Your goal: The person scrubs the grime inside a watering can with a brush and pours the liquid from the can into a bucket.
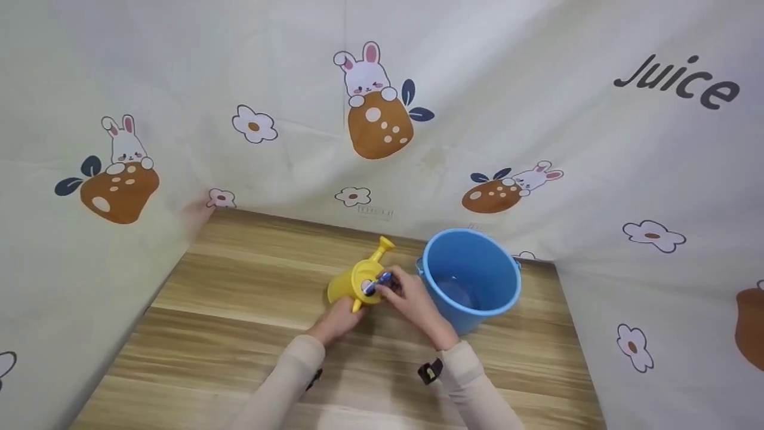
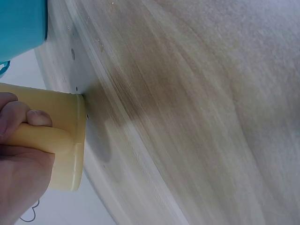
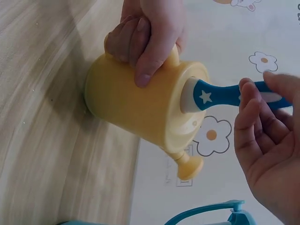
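Observation:
A yellow toy watering can point(image 1: 345, 285) has its spout toward the back wall. My left hand point(image 3: 157, 35) grips its handle, fingers curled round it, as the left wrist view also shows at the can's handle point(image 2: 40, 137). Whether the can's base touches the floor I cannot tell. My right hand point(image 1: 412, 298) pinches the blue handle of a brush-like tool point(image 3: 220, 97) between thumb and fingers. A white star marks this handle. The tool's white end sits at the round opening in the can's top; its tip is hidden inside.
A blue bucket point(image 1: 471, 313) stands upright just right of my right hand, its handle folded at the rim. Wood-patterned flooring point(image 1: 227, 263) lies beneath. Pale cloth walls point(image 1: 286, 161) printed with rabbits and flowers enclose the back and both sides.

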`<action>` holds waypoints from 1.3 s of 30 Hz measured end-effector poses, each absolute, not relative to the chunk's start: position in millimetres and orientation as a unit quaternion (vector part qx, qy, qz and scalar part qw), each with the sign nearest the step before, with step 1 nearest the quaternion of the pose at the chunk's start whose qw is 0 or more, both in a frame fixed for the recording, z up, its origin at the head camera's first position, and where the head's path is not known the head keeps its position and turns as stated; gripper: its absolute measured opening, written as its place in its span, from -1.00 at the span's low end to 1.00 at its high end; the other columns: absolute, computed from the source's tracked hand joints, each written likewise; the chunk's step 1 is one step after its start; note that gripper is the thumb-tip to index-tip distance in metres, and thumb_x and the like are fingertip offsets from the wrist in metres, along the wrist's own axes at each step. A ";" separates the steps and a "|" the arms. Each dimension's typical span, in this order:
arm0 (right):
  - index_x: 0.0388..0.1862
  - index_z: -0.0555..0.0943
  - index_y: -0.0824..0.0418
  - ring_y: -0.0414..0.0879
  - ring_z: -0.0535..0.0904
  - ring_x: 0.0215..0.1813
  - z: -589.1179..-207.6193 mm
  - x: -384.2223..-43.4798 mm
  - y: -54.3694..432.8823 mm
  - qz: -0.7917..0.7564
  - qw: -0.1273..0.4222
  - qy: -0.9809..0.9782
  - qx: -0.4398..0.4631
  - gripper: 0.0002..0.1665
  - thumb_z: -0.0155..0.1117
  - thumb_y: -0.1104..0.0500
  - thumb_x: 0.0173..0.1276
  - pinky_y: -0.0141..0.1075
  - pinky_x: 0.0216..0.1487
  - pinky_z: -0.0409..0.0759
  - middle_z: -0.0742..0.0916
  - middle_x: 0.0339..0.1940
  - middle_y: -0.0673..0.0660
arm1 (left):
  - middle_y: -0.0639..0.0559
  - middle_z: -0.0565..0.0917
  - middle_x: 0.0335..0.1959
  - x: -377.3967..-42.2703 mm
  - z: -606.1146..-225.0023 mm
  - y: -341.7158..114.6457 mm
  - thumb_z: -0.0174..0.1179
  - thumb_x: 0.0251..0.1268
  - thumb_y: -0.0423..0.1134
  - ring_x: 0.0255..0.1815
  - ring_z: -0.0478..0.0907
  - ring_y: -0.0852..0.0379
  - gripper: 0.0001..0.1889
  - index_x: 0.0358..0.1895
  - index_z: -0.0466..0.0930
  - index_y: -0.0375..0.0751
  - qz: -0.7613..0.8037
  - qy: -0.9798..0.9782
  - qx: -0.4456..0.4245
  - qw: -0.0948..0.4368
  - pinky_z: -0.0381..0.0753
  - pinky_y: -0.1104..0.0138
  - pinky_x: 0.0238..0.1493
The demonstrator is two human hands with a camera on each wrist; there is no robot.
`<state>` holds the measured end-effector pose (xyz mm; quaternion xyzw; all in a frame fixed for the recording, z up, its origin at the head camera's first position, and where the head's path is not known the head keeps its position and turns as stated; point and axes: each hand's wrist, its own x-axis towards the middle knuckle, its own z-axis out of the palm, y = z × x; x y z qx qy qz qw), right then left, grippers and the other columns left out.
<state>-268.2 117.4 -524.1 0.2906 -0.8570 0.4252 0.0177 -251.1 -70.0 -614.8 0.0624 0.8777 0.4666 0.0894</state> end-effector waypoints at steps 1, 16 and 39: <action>-0.05 0.58 0.22 -0.25 0.57 -0.34 -523.4 -267.9 116.9 0.419 0.024 -0.859 0.294 -0.75 0.30 0.10 0.41 -0.43 -0.29 0.55 0.74 -0.30 0.12 | 0.17 0.34 -0.62 -250.9 -614.8 -70.3 0.10 0.41 -0.18 -0.60 0.31 0.22 -0.78 -0.45 0.46 -0.13 0.469 0.876 0.064 0.091 0.34 0.36 -0.50; -0.27 0.51 0.14 -0.25 0.37 -0.53 -523.6 -268.5 108.6 0.313 0.153 -0.891 0.291 -0.79 0.32 0.06 0.38 -0.45 -0.47 0.33 0.55 -0.61 0.02 | 0.16 0.35 -0.59 -252.6 -613.9 -71.1 0.05 0.44 -0.23 -0.56 0.32 0.22 -0.81 -0.34 0.53 -0.23 0.474 0.873 0.074 0.094 0.36 0.36 -0.44; -0.21 0.54 0.16 -0.23 0.42 -0.52 -521.3 -262.2 109.3 0.294 0.164 -0.894 0.295 -0.78 0.30 0.04 0.41 -0.44 -0.46 0.39 0.62 -0.57 0.05 | 0.14 0.37 -0.56 -253.0 -614.7 -68.9 0.04 0.47 -0.22 -0.52 0.35 0.20 -0.76 -0.22 0.57 -0.36 0.485 0.866 0.077 0.099 0.39 0.33 -0.39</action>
